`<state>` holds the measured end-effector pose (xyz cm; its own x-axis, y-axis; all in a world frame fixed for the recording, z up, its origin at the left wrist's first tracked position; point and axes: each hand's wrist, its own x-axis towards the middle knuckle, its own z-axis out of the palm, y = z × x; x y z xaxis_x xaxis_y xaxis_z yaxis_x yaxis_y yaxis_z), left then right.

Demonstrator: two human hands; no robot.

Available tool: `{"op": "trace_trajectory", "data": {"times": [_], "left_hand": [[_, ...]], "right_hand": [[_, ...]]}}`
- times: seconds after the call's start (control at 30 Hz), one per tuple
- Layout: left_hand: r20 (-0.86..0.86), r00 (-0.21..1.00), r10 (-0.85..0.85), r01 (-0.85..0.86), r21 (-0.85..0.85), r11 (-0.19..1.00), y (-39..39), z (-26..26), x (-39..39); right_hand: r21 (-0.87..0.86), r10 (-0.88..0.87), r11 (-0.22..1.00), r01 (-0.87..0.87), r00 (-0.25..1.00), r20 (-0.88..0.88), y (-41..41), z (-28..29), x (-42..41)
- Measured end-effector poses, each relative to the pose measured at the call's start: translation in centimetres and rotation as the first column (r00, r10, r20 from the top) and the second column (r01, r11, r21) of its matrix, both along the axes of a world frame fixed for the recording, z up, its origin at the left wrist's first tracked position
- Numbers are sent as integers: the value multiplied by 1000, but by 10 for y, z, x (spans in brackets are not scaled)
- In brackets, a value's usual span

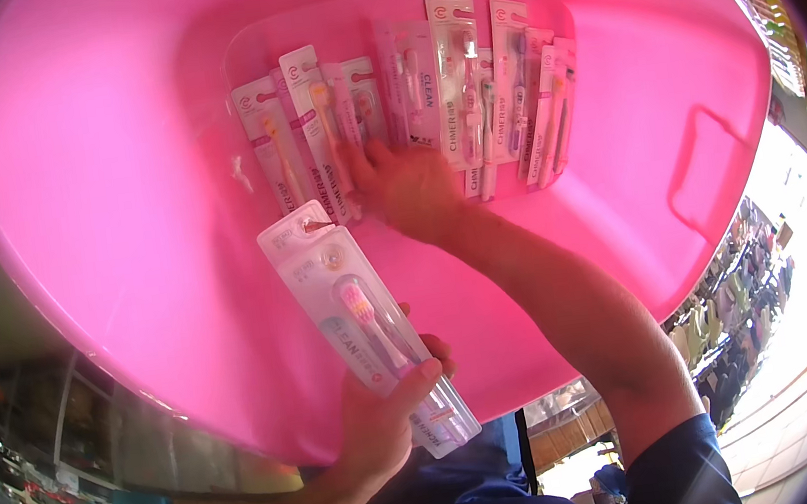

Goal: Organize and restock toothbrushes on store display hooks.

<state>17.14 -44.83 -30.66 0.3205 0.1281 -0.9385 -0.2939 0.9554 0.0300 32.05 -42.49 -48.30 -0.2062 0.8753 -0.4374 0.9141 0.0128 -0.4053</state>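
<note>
My left hand [398, 396] holds a small stack of blister-packed toothbrushes [366, 317], tilted, with the thumb across the front. The top pack shows a brush with pink and yellow bristles. Over the floor of a large pink plastic tub [119, 211], my right hand [403, 184] reaches in among more carded toothbrushes. Its fingertips are at the lower part of a white pack with a yellow-headed brush [305, 98]; whether they grip it is hidden. Left of that pack lies another carded toothbrush [264, 133]. Beyond the right hand lies a pinkish toothbrush pack [408, 77].
Several carded toothbrushes [458, 79] stand in an overlapping row toward the tub's right side. A moulded handle outline [695, 163] shows on the tub's right wall. Outside the rim are racks of footwear-like items [729, 318] at right and crowded shelves [48, 492] at lower left.
</note>
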Motion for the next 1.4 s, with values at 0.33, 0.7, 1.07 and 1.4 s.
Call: {"op": "trace_trajectory", "data": {"times": [0.33,0.7,1.07,1.4], "left_hand": [[-57,997,-53,55,26,998,4,-3,6],[-74,994,-85,88,39,995,3,-3,14],[-85,993,-78,83,50,995,3,-1,17],[-12,1000,-25,26,44,999,3,-3,18]], "right_hand": [[167,98,984,-56,963,-251,-7,12,-6],[101,-307,947,306,952,-7,-4,13,-2],[149,-646,733,664,748,-152,-2,10,45],[-93,-422,905,414,857,-295,-20,16,24]]}}
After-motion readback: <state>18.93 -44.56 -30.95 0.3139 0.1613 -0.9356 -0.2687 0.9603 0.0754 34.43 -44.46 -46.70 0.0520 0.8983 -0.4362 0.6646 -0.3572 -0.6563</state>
